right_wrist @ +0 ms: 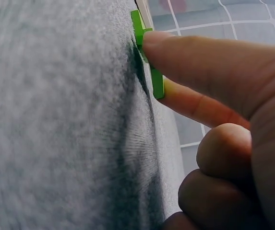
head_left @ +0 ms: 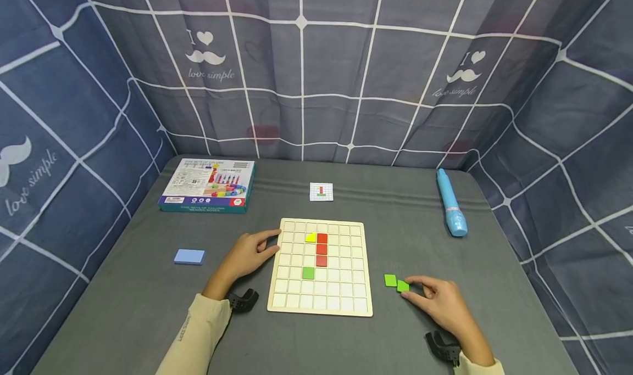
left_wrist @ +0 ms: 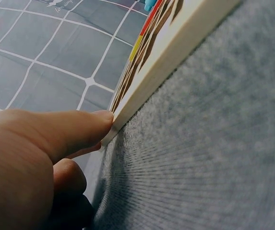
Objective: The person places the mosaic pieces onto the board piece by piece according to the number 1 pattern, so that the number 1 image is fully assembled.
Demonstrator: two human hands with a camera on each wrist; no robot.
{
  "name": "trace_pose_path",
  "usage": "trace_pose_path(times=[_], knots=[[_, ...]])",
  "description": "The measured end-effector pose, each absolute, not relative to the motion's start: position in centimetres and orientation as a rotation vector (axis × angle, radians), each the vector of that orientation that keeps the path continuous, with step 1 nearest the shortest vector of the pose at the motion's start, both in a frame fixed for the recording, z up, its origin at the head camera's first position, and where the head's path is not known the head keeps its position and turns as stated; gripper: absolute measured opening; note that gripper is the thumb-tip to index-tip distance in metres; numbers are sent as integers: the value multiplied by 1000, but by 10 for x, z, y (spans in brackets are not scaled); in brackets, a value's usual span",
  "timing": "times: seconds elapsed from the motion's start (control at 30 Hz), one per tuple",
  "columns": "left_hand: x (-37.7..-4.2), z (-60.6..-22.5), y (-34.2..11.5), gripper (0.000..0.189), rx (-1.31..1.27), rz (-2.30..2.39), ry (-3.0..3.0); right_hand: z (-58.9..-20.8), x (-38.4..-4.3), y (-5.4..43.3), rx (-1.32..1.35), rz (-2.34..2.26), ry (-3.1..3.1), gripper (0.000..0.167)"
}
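Note:
Near the middle of the table lies a pale wooden grid board. On it sit a column of three red square tiles, a yellow tile beside the top one, and a green tile lower left. My left hand touches the board's left edge with thumb and forefinger; the other fingers are bent. To the right of the board, my right hand pinches a green square tile between thumb and forefinger. Against that tile's left side is another green square tile, on the table.
Behind the board lies a small printed pattern card. A game box is at the back left, with a blue block in front of it. A light blue bottle-shaped object lies at the right. Patterned cloth encloses the table.

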State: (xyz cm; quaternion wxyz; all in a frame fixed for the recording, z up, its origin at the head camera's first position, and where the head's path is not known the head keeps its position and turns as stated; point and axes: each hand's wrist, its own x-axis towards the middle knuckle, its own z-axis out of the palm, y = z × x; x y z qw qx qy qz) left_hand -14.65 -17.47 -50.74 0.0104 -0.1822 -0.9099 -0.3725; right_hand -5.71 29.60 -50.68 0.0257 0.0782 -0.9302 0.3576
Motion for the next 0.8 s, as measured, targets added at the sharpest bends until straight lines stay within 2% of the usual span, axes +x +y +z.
trace_pose_path(times=[0.8], knots=[[-146, -505, -174, 41, -569, -1133, -2838, -501, -70, 254, 496, 1088, -2791, 23]])
